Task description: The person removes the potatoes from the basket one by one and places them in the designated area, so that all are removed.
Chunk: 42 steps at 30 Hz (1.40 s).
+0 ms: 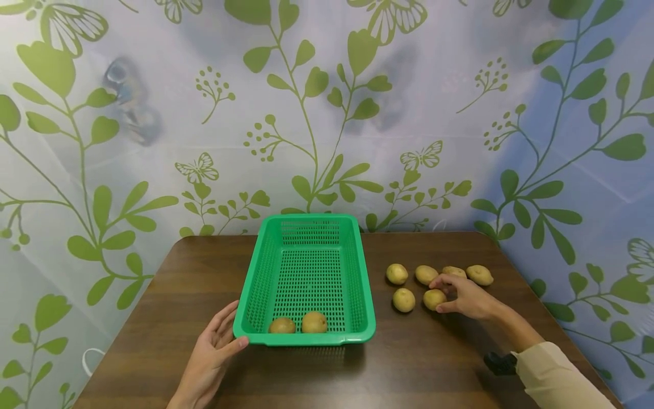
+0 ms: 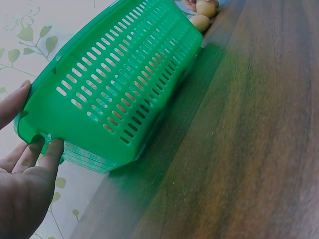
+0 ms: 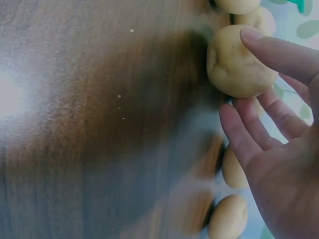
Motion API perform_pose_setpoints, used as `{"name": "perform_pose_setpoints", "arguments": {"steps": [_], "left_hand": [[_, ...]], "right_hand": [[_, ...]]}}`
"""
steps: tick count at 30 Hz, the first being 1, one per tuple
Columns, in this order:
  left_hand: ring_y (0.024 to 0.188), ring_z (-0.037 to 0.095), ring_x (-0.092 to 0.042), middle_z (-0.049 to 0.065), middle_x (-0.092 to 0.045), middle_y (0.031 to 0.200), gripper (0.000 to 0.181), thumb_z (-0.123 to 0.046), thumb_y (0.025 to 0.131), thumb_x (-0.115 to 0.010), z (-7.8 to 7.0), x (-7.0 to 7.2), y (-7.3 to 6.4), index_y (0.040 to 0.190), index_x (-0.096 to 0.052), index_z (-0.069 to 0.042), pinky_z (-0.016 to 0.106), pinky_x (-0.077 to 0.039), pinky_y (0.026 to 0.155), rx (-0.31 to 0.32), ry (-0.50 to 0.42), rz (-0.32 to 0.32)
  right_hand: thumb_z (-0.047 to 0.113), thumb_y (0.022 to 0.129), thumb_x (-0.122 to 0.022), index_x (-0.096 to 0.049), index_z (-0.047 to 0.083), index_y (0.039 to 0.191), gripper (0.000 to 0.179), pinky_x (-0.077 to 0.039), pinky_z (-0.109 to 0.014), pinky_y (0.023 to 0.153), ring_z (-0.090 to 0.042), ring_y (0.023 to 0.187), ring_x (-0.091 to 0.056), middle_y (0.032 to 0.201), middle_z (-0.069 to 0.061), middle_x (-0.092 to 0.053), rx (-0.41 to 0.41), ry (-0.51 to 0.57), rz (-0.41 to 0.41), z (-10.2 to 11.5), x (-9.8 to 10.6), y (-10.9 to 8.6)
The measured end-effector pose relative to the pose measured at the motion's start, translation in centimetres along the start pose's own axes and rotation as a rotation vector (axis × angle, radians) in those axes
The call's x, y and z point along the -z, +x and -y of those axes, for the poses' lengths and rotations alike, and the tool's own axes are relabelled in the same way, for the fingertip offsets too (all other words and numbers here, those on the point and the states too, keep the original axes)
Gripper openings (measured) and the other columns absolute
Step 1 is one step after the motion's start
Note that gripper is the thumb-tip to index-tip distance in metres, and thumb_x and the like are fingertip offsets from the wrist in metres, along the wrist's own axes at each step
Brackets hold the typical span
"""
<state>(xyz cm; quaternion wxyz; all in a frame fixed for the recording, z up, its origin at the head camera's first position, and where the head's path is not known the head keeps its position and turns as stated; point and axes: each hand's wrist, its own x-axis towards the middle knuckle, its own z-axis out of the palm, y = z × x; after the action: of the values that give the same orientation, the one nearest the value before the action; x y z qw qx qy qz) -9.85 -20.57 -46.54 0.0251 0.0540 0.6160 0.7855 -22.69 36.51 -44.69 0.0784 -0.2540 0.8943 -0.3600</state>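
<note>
stretching lengthwise front-to-back: green basket (image 1: 309, 278)

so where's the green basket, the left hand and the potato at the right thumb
Green basket (image 1: 305, 339), head view, middle of the front rim
Left hand (image 1: 208, 351), head view, on the palm
Potato (image 3: 237, 68), right wrist view, middle of its visible side

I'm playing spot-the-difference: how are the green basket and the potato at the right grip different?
The green basket is bright green; the potato is yellowish-brown.
The basket is much bigger than the potato.
The basket is hollow with slotted walls, while the potato is rounded and lumpy.
They share one thing: each has a grip on it, left grip for the basket, right grip for the potato.
</note>
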Motion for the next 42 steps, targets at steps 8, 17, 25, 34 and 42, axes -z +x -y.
{"name": "perform_pose_setpoints", "arguments": {"steps": [8,17,25,34,42], "left_hand": [[0.141,0.016,-0.047,0.022,-0.031,0.16,0.075,0.007,0.098,-0.064,0.0,-0.1,0.0,0.161,-0.026,-0.005,0.03,-0.047,0.106,-0.001,0.003,-0.001],[0.141,0.018,-0.048,0.021,-0.033,0.159,0.074,0.008,0.098,-0.064,0.1,0.0,0.2,0.161,-0.027,-0.005,0.033,-0.048,0.105,-0.004,0.001,0.002],[0.14,0.018,-0.049,0.021,-0.033,0.159,0.074,0.008,0.098,-0.064,-0.1,0.1,0.1,0.161,-0.026,-0.004,0.033,-0.048,0.105,-0.007,0.006,0.0],[0.14,0.021,-0.049,0.02,-0.035,0.158,0.073,0.007,0.098,-0.064,0.2,0.1,0.3,0.161,-0.028,-0.006,0.035,-0.05,0.103,0.001,0.0,0.003],[0.14,0.02,-0.049,0.02,-0.035,0.159,0.073,0.008,0.098,-0.063,0.2,0.3,0.1,0.161,-0.027,-0.006,0.034,-0.05,0.103,-0.001,0.001,0.002]], "right_hand": [[0.017,0.086,-0.086,-0.064,0.001,0.118,0.042,-0.053,-0.04,0.083,-0.028,0.1,-0.06,0.11,-0.01,-0.059,0.002,-0.02,0.017,0.5,0.5,0.5],[0.013,0.089,-0.083,-0.063,0.001,0.12,0.039,-0.052,-0.053,0.09,-0.039,0.11,-0.061,0.121,-0.017,-0.063,-0.006,-0.038,0.019,1.8,1.6,1.4],[0.018,0.092,-0.082,-0.063,0.007,0.124,0.039,-0.053,-0.057,0.09,-0.043,0.115,-0.059,0.126,-0.019,-0.062,0.007,-0.057,0.053,3.8,2.1,3.2],[0.011,0.093,-0.08,-0.061,0.0,0.125,0.039,-0.053,-0.059,0.093,-0.049,0.117,-0.057,0.125,-0.02,-0.061,0.069,0.005,0.081,5.5,0.0,4.6],[0.011,0.092,-0.081,-0.062,0.002,0.125,0.038,-0.054,-0.057,0.091,-0.043,0.11,-0.06,0.123,-0.019,-0.062,0.12,-0.017,0.085,6.6,-1.3,5.9]]}}
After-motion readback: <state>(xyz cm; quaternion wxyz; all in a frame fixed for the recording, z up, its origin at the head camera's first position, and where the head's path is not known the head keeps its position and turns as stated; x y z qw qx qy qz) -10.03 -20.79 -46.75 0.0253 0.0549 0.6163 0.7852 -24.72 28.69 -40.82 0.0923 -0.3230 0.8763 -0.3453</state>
